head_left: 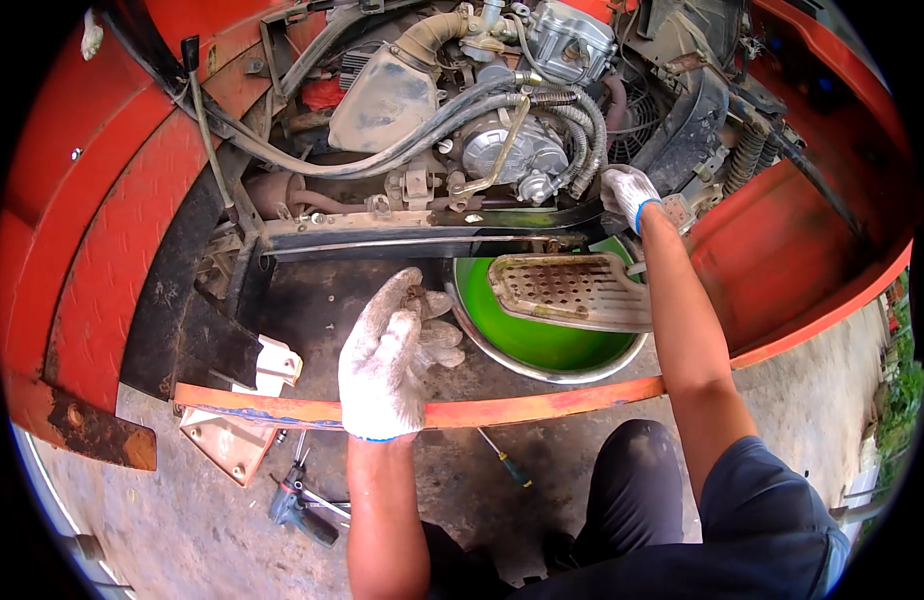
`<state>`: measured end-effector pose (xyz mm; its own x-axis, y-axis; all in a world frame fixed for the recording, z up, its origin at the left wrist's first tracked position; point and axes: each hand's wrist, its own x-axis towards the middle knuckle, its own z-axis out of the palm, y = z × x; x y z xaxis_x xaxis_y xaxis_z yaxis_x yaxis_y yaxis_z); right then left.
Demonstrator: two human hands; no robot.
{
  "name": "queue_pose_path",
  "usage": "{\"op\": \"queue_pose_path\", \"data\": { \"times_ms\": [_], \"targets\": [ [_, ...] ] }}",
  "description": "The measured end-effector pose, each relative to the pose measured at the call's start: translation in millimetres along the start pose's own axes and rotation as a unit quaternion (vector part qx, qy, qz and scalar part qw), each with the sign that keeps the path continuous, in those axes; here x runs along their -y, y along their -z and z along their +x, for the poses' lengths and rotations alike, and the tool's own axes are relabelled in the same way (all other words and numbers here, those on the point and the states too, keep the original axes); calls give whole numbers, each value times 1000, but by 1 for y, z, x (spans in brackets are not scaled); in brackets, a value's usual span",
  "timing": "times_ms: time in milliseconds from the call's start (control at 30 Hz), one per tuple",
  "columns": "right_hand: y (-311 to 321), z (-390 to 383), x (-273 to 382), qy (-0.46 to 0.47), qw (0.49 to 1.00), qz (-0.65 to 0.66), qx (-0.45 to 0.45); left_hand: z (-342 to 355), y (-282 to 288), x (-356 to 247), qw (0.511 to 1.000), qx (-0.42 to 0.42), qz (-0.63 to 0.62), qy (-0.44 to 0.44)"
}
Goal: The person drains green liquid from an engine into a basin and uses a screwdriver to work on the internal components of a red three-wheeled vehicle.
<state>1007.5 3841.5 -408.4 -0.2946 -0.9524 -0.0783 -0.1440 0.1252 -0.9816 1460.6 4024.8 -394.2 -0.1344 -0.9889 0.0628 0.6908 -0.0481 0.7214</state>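
My left hand [392, 355], in a white glove, is in front of the metal basin [462, 310], its fingers curled, with a small dark bit at the fingertips that I cannot make out. My right hand [627, 195], also gloved, is closed at the frame rail beside the engine [512, 150]; what it grips is hidden. Below it a rusty metal footrest plate [567, 290] with rows of holes hangs over the basin, which holds green liquid.
Red body panels [112, 230] flank the open engine bay. An orange bar [512, 410] runs across before me. On the concrete floor [782, 390] lie a cordless drill [302, 515], a screwdriver [512, 465] and other tools. A metal bracket [222, 445] is at lower left.
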Motion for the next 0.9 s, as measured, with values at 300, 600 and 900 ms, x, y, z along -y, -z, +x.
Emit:
{"op": "queue_pose_path", "data": {
  "times_ms": [300,600,900],
  "targets": [
    [-93,-153,101,213,949,-204,110,-5,2,1,998,58,-17,2],
    [-115,-306,94,360,896,-123,227,2,7,11,994,103,-21,-21],
    [-168,-355,-185,-146,773,-498,365,-1,5,4,991,115,-39,-54]
  ]
}}
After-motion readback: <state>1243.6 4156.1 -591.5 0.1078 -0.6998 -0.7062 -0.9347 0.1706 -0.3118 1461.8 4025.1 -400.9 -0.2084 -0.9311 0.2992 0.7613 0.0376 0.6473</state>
